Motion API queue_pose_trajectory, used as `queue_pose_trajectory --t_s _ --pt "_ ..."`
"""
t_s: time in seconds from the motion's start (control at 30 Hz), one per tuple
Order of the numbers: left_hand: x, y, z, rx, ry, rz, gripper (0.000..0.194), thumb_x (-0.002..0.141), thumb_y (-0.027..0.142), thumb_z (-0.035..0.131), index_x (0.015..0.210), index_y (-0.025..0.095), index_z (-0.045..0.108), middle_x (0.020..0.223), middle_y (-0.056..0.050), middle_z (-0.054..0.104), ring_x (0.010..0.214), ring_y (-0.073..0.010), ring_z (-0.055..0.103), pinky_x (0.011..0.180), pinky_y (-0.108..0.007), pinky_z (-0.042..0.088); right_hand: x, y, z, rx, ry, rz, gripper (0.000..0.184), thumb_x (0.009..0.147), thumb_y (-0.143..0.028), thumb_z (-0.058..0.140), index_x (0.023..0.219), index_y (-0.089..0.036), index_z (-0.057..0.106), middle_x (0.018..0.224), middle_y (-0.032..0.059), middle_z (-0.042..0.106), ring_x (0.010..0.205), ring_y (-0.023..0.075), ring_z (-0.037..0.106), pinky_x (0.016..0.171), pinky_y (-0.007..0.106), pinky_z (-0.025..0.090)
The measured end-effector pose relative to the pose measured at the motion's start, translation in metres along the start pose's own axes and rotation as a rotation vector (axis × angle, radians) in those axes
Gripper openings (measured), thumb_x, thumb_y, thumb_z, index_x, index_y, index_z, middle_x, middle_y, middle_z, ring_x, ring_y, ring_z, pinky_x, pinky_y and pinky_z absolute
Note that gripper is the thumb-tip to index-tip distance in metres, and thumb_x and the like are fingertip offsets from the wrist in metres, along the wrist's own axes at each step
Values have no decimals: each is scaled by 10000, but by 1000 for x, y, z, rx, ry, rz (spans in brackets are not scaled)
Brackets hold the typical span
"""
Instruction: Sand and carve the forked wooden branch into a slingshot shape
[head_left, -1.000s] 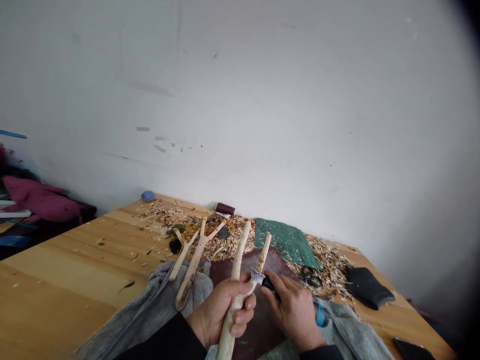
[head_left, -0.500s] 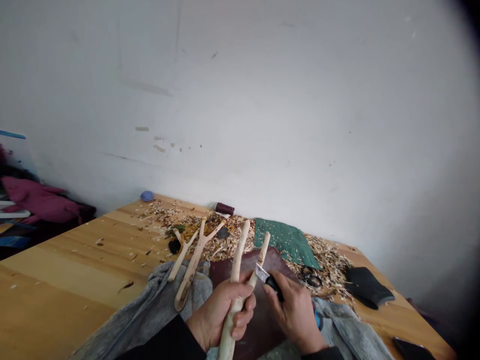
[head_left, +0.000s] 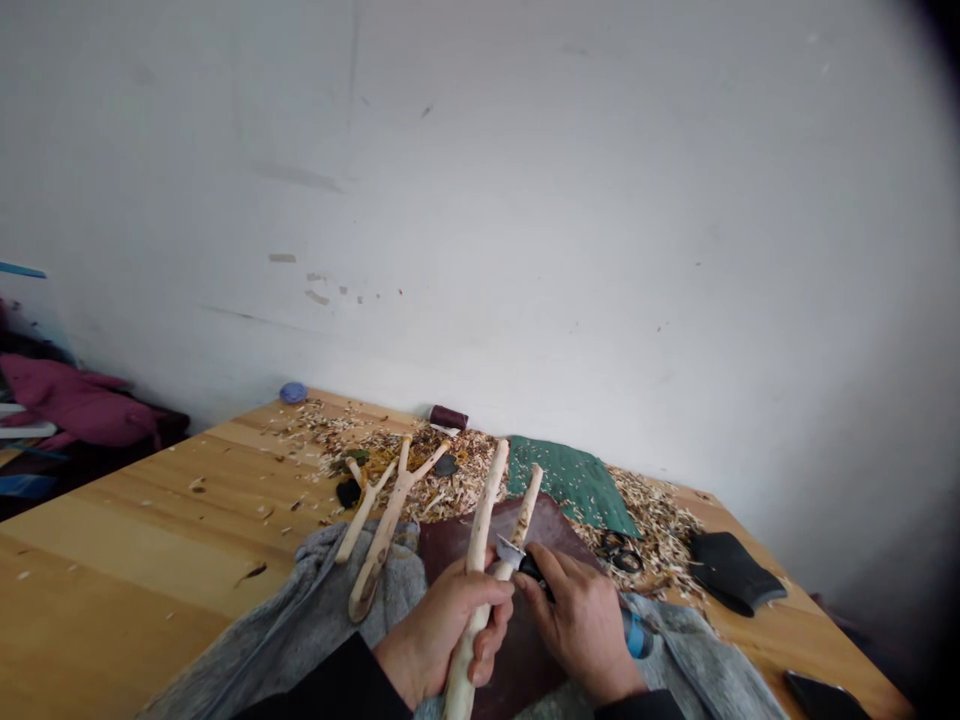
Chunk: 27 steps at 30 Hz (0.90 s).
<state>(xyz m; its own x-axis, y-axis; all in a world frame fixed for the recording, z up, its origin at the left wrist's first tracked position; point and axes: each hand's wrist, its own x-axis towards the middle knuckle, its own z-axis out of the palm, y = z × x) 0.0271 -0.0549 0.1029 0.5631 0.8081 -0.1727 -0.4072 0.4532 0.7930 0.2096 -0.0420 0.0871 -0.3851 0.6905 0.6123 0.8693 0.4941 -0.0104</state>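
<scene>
My left hand is closed around a peeled forked branch, its two prongs pointing away from me. In my right hand is a knife with a black handle, its short blade lying against the right prong near the fork. The branch is held over a dark red leather sheet. To the left, a larger carved wooden fork and a smaller one lie partly on grey cloth.
Wood shavings cover the back of the table. Among them are a green cloth, scissors and a thread spool. A black piece and a phone-like object lie right; a blue object sits by my right hand.
The knife and my right hand have moved down and left along the right prong, nearer the fork. The branch, still in my left hand, has shifted slightly to the right.
</scene>
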Motion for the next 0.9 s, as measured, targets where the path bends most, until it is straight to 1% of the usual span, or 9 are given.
queue_pose_trajectory --t_s 0.13,0.3,0.37,0.43,0.5,0.57,0.73,0.8,0.9 --pt "-1 4 -2 -186 -84 -51 287 693 301 685 818 221 439 616 66 531 333 -28 320 296 -151 187 -1 2 0 -7 46 -38 411 982 -455 383 1119 -153 625 771 68 695 685 176 662 634 252 443" --pt "0 8 -10 -293 -223 -135 222 739 292 667 799 188 480 647 46 512 364 -20 330 305 -156 165 -2 4 6 -21 105 -46 428 981 -455 380 1110 -142 643 739 73 697 664 168 652 635 247 446" --pt "-2 11 -12 -344 -268 -146 201 765 292 648 880 183 525 640 50 492 366 -22 326 310 -153 159 -3 13 8 -72 159 86 466 983 -471 347 1077 -143 664 762 87 719 649 168 665 612 243 453" --pt "-4 14 -13 -388 -320 -140 280 791 293 623 1040 194 541 641 53 479 369 -29 319 314 -153 150 -4 28 7 -182 248 332 524 983 -499 296 1037 -147 681 785 101 739 613 181 678 557 250 454" --pt "-6 16 -13 -394 -359 -118 363 804 296 607 1143 201 522 649 49 480 371 -34 314 314 -158 148 -6 40 5 -270 220 494 563 972 -539 266 1071 -159 670 747 93 744 564 213 677 484 268 435" --pt "-7 16 -13 -366 -357 -98 374 802 291 603 1154 201 514 653 43 489 370 -37 318 315 -161 152 -6 42 1 -192 213 439 584 971 -544 246 1057 -150 669 744 101 744 570 224 687 480 272 448" --pt "-5 13 -13 -279 -261 -62 316 773 249 597 1068 209 491 664 43 518 361 -32 334 312 -156 170 0 11 -8 195 67 60 414 978 -445 356 1106 -158 625 840 78 740 701 185 707 608 237 498" --pt "-4 12 -13 -253 -245 -48 278 756 241 595 1008 203 484 669 39 531 355 -31 325 304 -156 185 3 1 -10 227 2 -2 380 980 -426 372 1130 -171 610 845 65 734 721 184 702 633 242 498" --pt "-5 13 -13 -230 -247 -60 285 725 231 597 974 215 460 664 43 539 350 -35 316 294 -152 208 4 -3 -10 189 -3 -36 390 981 -435 370 1139 -167 606 859 77 731 724 191 696 646 255 491"
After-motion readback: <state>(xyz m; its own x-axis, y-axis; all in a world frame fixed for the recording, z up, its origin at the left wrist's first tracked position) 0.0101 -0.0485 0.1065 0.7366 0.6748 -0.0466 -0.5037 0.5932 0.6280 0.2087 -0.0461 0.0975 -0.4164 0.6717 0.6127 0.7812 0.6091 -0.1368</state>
